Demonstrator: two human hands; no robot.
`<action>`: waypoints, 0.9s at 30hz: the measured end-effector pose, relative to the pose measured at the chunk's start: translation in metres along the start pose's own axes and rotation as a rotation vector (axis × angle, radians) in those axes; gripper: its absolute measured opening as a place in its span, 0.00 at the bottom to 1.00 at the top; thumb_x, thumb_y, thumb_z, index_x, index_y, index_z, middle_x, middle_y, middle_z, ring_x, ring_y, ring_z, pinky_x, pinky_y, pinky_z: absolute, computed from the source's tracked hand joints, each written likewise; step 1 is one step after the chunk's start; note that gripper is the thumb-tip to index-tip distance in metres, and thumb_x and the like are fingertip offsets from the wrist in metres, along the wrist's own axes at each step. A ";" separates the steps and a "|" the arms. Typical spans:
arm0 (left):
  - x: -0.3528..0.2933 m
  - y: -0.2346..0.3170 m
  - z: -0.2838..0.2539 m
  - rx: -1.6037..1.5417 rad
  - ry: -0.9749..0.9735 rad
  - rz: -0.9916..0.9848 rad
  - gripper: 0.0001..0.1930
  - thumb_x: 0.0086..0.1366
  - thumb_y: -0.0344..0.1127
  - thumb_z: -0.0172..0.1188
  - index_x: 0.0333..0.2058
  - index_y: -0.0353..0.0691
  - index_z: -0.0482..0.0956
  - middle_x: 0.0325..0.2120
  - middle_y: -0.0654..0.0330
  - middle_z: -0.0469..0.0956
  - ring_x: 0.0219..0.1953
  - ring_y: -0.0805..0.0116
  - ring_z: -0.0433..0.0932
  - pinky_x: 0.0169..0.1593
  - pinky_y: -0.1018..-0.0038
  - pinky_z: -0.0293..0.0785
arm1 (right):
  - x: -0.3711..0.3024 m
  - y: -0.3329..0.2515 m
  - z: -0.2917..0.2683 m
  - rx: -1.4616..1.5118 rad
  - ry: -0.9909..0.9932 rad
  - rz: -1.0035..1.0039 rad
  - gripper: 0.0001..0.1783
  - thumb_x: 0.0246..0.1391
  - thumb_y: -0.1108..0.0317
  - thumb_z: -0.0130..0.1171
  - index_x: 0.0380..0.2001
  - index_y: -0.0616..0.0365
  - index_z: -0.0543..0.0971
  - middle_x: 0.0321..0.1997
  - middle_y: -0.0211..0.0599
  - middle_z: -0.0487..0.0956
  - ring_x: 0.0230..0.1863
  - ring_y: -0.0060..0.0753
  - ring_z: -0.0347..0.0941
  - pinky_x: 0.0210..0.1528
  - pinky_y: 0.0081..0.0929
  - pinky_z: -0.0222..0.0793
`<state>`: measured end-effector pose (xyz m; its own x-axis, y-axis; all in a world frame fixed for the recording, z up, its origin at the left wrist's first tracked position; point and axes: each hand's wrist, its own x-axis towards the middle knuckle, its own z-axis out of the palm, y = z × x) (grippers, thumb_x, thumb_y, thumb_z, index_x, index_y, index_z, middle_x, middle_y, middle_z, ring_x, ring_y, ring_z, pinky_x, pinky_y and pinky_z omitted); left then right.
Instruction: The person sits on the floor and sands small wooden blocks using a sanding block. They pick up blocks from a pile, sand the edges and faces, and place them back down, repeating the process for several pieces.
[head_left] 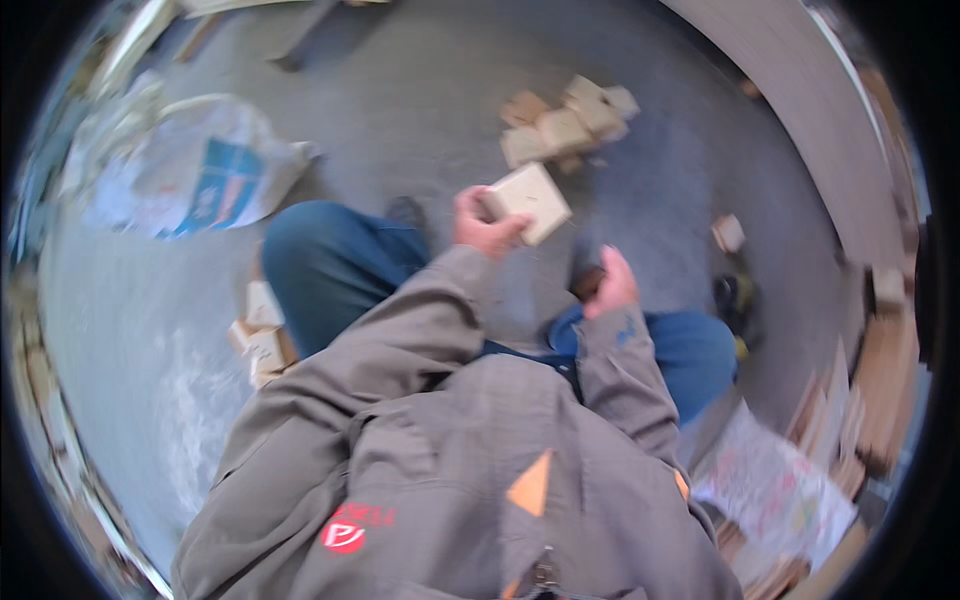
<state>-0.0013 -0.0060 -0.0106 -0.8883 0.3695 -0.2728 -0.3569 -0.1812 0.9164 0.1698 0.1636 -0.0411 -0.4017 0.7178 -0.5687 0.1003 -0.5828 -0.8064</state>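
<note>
A pale, square-faced wooden block [537,199] is gripped in my left hand [487,222], thumb on its near face and fingers behind it. My right hand [615,286] hovers lower and to the right, apart from the block. One digit points up, while its other fingers are blurred and mostly hidden. Beside that hand is a dark brown shape [587,284]; whether it is held or lies behind the hand I cannot make out. Just beyond the held block, a loose pile of similar wooden blocks [566,130] rests on the grey floor.
A white plastic sack [170,170] with a blue patch lies left. More blocks [264,345] sit by my left knee. One block [729,234] and a black-and-yellow object [735,300] are right. Boards [885,390] and a printed sheet [775,485] line the right side.
</note>
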 end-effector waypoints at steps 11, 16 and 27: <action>-0.015 0.187 -0.055 -0.574 0.087 0.180 0.36 0.56 0.29 0.71 0.63 0.49 0.66 0.48 0.56 0.80 0.46 0.56 0.84 0.44 0.58 0.85 | -0.017 -0.020 0.008 0.181 -0.200 0.202 0.26 0.66 0.52 0.59 0.57 0.60 0.74 0.57 0.44 0.79 0.55 0.47 0.77 0.60 0.49 0.73; -0.005 0.228 -0.180 -0.563 0.247 0.420 0.25 0.59 0.37 0.71 0.54 0.45 0.74 0.49 0.53 0.77 0.50 0.53 0.80 0.46 0.53 0.84 | -0.010 -0.020 0.006 0.218 -0.207 0.195 0.24 0.67 0.59 0.58 0.58 0.65 0.72 0.59 0.46 0.77 0.58 0.48 0.74 0.61 0.50 0.72; -0.118 0.121 -0.428 -0.460 0.835 0.020 0.30 0.60 0.39 0.70 0.59 0.47 0.69 0.52 0.51 0.74 0.55 0.50 0.76 0.54 0.45 0.76 | 0.007 -0.004 -0.011 0.068 -0.142 0.149 0.25 0.65 0.56 0.61 0.56 0.64 0.74 0.57 0.46 0.78 0.56 0.48 0.76 0.61 0.49 0.72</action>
<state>-0.0636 -0.4610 0.0069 -0.7519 -0.3753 -0.5421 -0.2600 -0.5868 0.7669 0.1767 0.1750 -0.0441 -0.5113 0.5636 -0.6488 0.1088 -0.7064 -0.6994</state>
